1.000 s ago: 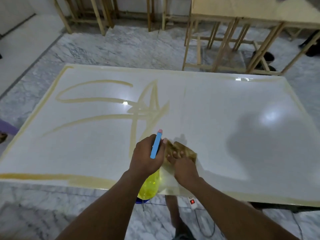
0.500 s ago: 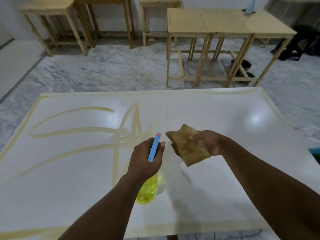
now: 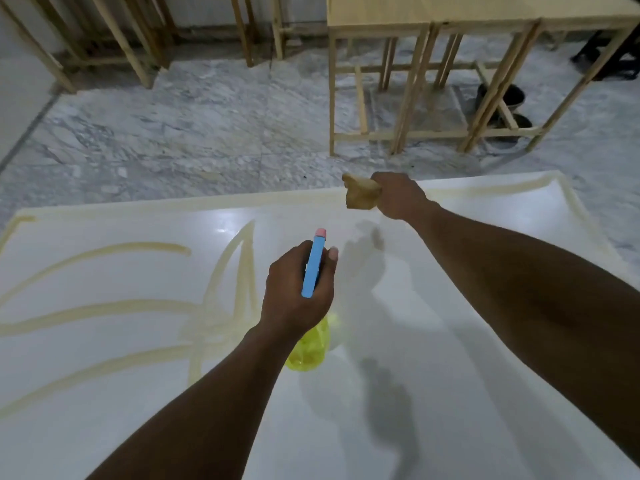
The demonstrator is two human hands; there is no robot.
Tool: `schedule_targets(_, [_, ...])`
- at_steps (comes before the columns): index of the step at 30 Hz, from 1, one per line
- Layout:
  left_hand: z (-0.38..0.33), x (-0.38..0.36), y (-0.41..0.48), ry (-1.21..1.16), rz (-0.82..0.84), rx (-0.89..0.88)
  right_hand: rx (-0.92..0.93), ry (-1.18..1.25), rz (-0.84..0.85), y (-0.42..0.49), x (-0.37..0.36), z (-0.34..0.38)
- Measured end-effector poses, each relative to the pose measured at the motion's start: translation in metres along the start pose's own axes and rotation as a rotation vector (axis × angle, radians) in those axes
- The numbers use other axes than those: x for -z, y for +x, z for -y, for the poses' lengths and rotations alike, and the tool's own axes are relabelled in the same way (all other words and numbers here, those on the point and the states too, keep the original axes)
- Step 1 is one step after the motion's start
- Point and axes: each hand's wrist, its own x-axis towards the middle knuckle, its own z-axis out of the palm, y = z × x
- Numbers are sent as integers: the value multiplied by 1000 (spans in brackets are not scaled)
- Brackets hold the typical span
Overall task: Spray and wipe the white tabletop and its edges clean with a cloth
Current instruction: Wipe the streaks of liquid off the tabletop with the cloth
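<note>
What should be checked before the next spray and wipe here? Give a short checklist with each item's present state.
1. Spray bottle held firmly in the left hand: ok.
2. Nozzle aimed at the stains: cannot tell; the pink tip points toward the far edge.
3. Cloth gripped in the right hand: ok, bunched up.
4. Cloth touching the tabletop: not ok; it is raised near the far edge.
5. Yellow smears on the left side removed: not ok.
6. Far edge strip clean: not ok, yellowish residue remains.
</note>
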Motion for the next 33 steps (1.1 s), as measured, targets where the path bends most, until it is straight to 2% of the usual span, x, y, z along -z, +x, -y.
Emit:
schedule_targets(2, [3, -2, 5, 1, -25, 12, 8, -112, -9, 14, -13, -11])
schedule_targets(6, [8, -4, 5, 17, -31, 22, -37, -236, 194, 9, -55, -39])
schedule_targets(11, [17, -9, -4, 21, -19, 30, 32, -230, -16, -4, -107, -65])
schedule_targets(14, [21, -8, -15, 42, -13, -2, -38, -206, 118, -19, -125, -68])
schedule_targets(16, [22, -7, -22, 45, -5, 3, -40, -204, 126, -36, -127, -59])
schedule_targets(21, [25, -2, -49, 30, 5, 25, 18, -158, 117, -108, -140, -35])
schedule_targets(25, [23, 6, -83, 49, -9, -7, 30, -184, 177, -183, -159, -16])
schedule_targets(33, [15, 41, -185, 10, -8, -12, 65, -156, 185, -355, -195, 20])
